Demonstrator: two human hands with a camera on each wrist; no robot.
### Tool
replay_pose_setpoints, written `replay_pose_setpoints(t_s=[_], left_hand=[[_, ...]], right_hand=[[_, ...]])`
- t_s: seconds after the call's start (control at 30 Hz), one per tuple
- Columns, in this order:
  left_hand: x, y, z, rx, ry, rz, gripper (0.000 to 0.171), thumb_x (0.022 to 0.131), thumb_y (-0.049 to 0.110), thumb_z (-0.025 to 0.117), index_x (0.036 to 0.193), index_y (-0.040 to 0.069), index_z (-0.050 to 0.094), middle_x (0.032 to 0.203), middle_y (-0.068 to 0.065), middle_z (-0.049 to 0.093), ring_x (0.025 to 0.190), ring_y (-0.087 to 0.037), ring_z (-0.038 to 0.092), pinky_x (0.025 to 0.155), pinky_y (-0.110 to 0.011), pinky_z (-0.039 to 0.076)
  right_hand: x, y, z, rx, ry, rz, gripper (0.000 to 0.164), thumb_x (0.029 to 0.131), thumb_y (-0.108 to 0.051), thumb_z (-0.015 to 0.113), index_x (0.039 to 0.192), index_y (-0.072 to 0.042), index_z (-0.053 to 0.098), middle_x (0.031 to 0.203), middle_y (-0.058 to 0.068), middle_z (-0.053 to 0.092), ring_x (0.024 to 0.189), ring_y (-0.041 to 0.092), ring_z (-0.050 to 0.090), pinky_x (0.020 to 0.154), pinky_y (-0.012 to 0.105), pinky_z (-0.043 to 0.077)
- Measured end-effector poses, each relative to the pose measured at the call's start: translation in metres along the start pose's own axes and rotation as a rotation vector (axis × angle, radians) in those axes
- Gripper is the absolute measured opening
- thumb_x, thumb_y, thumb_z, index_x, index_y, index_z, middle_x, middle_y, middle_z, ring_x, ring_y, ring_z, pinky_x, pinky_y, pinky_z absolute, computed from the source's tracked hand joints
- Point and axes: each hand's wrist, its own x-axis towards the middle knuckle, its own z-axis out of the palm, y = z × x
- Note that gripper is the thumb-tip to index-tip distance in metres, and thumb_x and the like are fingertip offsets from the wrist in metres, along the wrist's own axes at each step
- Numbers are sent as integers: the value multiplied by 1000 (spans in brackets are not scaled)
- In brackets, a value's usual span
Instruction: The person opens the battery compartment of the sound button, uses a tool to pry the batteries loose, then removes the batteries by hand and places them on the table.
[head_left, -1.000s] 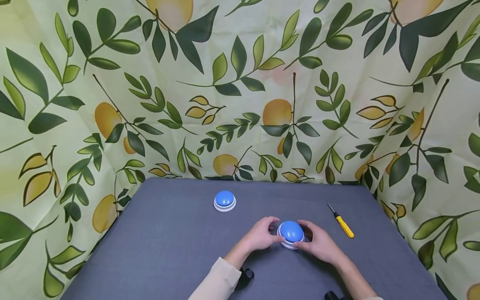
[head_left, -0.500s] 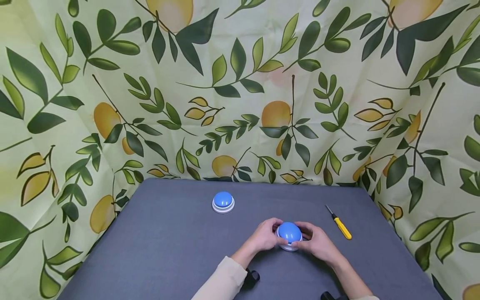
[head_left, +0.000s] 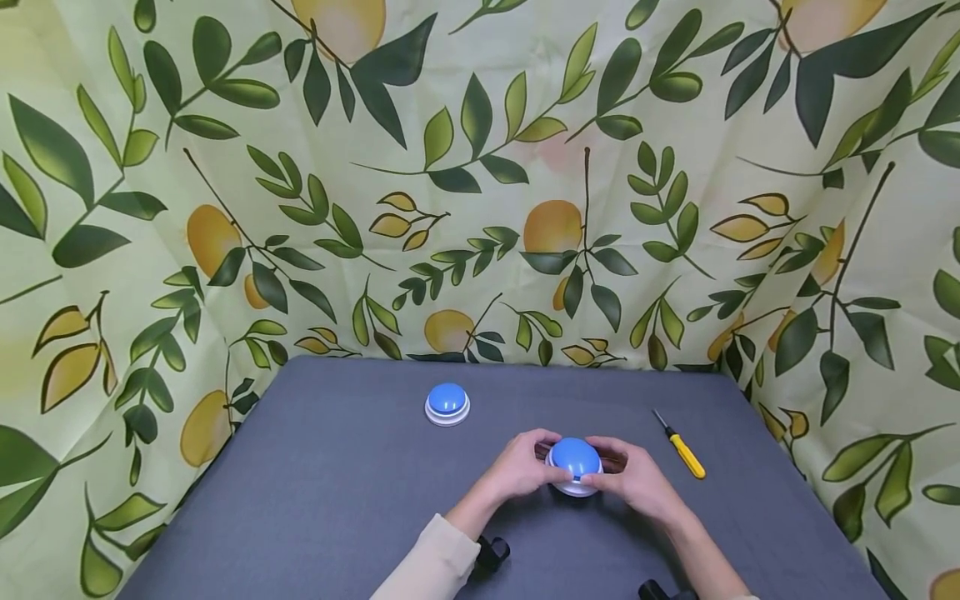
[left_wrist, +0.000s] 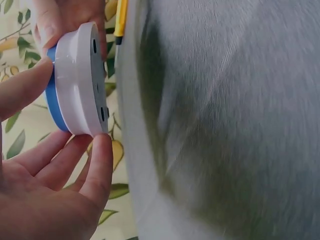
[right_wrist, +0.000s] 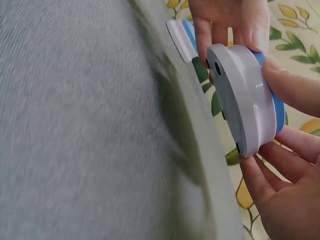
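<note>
A round push button [head_left: 575, 457] with a blue dome and a white base is held between both hands, lifted off the table. My left hand [head_left: 522, 463] grips its left side, the thumb at the blue dome and the fingers round the white base [left_wrist: 75, 82]. From the other side my right hand [head_left: 634, 477] holds it the same way, thumb near the dome's front edge. The base's flat grey underside [right_wrist: 230, 107], with small dark slots, shows in the right wrist view. A second blue-and-white push button [head_left: 447, 403] stands on the table farther back, left of the hands.
A screwdriver [head_left: 681, 446] with a yellow handle lies to the right of the right hand. Dark grey cloth covers the table [head_left: 337, 483]. A leaf-and-fruit patterned curtain [head_left: 480, 208] hangs behind and at both sides.
The held push button has risen slightly and shifted a little left with both hands on it. The second push button and the screwdriver stay in place on the table.
</note>
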Motion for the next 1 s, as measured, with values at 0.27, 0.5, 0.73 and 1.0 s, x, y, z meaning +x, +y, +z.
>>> replay_pose_setpoints(t_s=[0.27, 0.5, 0.73, 1.0], left_hand=[[-9, 0, -24, 23, -3, 36, 53, 83, 25, 85, 129, 8, 66, 115, -3, 68, 102, -18, 64, 86, -34, 53], [-21, -5, -42, -17, -11, 50, 52, 86, 29, 83, 131, 10, 65, 118, -3, 67, 103, -20, 66, 89, -34, 54], [-31, -10, -59, -23, -52, 142, 55, 86, 27, 82, 135, 10, 62, 124, -1, 64, 111, -21, 62, 101, -41, 50], [-39, -20, -73, -43, -91, 252, 63, 84, 23, 84, 139, 9, 58, 130, -4, 62, 114, -22, 61, 103, -42, 48]], right_hand=[[6, -16, 11, 7, -10, -44, 63, 82, -20, 87, 134, 4, 60, 131, 19, 63, 110, 30, 66, 86, 33, 56], [7, -27, 21, -20, -41, -93, 60, 83, -24, 85, 131, 4, 61, 126, 18, 65, 104, 26, 67, 84, 30, 55], [13, -37, 31, -8, -60, -84, 57, 85, -27, 84, 129, 2, 64, 122, 15, 67, 97, 24, 67, 79, 28, 56], [15, -46, 40, 24, -77, -85, 56, 87, -30, 81, 129, 4, 64, 118, 14, 68, 98, 24, 67, 81, 29, 55]])
